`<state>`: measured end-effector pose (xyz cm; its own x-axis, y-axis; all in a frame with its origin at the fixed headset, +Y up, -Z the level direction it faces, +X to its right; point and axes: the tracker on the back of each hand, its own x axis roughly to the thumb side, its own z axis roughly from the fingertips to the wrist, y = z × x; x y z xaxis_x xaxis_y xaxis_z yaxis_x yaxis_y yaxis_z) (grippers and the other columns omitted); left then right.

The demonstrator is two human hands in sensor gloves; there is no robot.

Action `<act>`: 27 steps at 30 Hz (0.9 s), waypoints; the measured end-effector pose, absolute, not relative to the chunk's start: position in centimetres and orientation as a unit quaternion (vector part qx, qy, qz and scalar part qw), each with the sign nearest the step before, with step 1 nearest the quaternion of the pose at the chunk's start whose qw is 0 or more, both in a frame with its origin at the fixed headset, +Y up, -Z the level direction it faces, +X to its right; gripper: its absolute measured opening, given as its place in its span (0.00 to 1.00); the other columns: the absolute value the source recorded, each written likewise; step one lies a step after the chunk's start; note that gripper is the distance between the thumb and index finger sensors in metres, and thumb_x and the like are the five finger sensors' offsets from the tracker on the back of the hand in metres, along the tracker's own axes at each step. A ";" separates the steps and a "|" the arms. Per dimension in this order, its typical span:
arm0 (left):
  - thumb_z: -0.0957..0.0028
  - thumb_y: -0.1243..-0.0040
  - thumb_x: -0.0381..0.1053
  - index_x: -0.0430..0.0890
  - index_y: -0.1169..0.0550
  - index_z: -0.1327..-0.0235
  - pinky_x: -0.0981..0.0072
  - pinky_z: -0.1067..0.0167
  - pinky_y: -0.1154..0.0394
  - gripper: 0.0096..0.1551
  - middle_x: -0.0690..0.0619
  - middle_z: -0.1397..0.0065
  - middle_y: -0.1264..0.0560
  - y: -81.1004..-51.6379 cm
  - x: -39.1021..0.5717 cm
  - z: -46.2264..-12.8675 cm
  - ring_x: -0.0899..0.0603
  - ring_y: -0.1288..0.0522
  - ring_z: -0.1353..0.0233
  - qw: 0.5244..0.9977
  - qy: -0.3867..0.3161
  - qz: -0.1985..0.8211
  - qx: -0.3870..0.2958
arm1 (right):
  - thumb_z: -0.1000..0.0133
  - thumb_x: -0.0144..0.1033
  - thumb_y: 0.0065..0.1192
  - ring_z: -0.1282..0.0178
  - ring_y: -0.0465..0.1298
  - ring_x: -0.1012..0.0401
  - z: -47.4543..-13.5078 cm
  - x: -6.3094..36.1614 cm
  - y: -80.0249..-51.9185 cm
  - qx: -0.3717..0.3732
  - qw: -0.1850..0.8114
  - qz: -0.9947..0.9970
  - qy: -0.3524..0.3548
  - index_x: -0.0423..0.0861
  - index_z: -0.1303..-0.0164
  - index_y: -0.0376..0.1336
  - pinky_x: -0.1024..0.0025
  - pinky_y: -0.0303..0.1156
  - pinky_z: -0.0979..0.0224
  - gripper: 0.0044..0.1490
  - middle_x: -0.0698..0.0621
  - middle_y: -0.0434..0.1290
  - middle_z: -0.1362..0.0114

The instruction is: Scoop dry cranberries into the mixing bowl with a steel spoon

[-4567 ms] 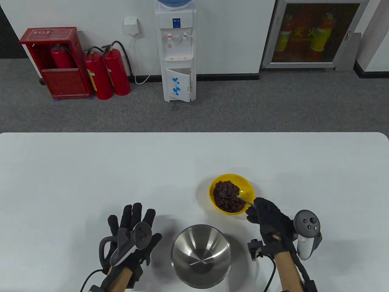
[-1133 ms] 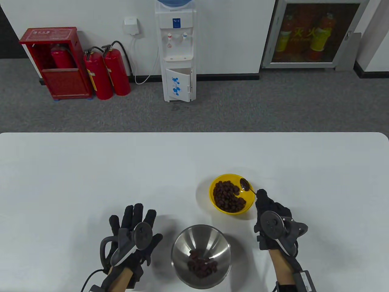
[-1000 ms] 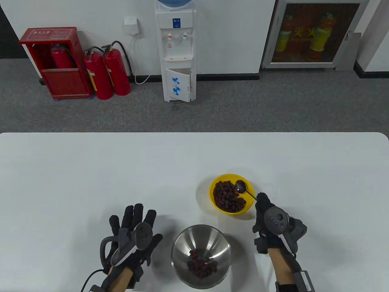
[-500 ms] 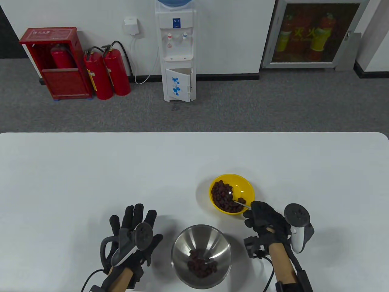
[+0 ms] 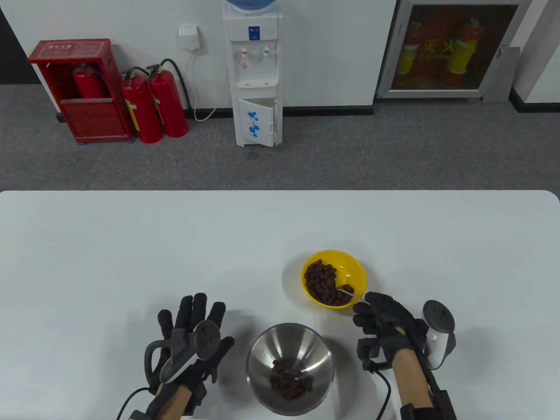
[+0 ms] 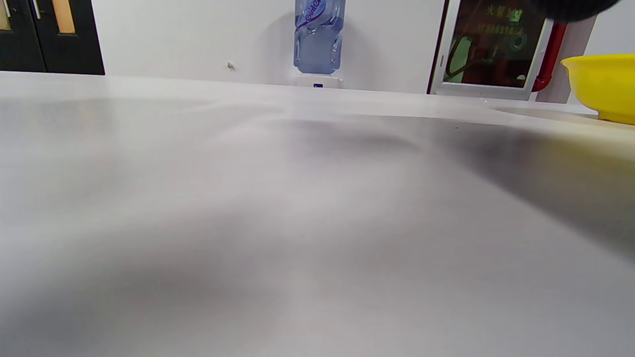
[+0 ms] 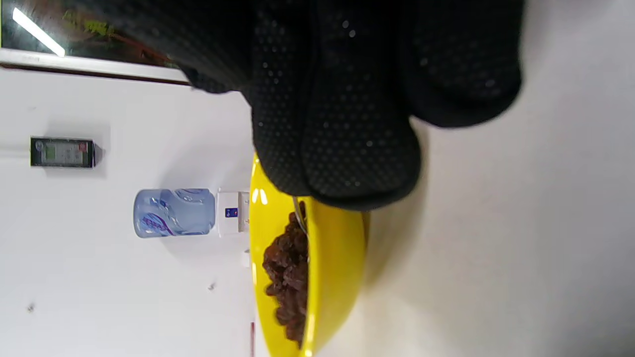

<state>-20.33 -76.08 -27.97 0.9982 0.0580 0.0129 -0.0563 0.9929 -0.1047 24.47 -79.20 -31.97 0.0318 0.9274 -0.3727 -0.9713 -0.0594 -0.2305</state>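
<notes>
My right hand (image 5: 385,317) wears black knit cloth, its fingers (image 7: 347,129) studded with tiny grip dots. The spoon (image 5: 350,294) and mixing bowl (image 5: 267,350) are shiny brushed steel; the yellow bowl (image 5: 356,273) looks like glossy plastic. The cranberries (image 5: 321,280) are wrinkled and dull, the table (image 5: 131,245) smooth, matt white.

left hand (image 5: 192,339) flat, fingers spread; right hand (image 5: 383,317) apparently curled closed.
</notes>
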 end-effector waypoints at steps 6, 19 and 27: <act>0.56 0.54 0.78 0.72 0.55 0.24 0.27 0.28 0.71 0.47 0.58 0.13 0.66 -76.1 -20.3 -28.0 0.42 0.67 0.12 0.998 -0.008 0.029 -0.051 | 0.44 0.41 0.62 0.54 0.86 0.58 -31.6 25.3 -77.9 -0.197 0.674 0.712 0.008 0.40 0.40 0.69 0.57 0.78 0.50 0.26 0.50 0.82 0.46; 0.56 0.54 0.78 0.72 0.55 0.24 0.27 0.28 0.71 0.47 0.58 0.13 0.66 -76.1 -20.3 -27.9 0.42 0.67 0.12 0.998 -0.009 0.028 -0.052 | 0.44 0.41 0.62 0.54 0.86 0.58 -31.4 25.7 -76.9 -0.176 0.661 0.729 -0.031 0.41 0.40 0.68 0.56 0.78 0.50 0.26 0.50 0.82 0.45; 0.56 0.54 0.78 0.72 0.55 0.24 0.27 0.28 0.71 0.47 0.58 0.13 0.66 -76.1 -20.3 -28.0 0.42 0.67 0.12 0.998 -0.009 0.027 -0.052 | 0.44 0.41 0.63 0.55 0.86 0.57 -31.2 25.4 -76.2 -0.162 0.658 0.735 -0.040 0.40 0.40 0.69 0.56 0.78 0.50 0.26 0.50 0.83 0.46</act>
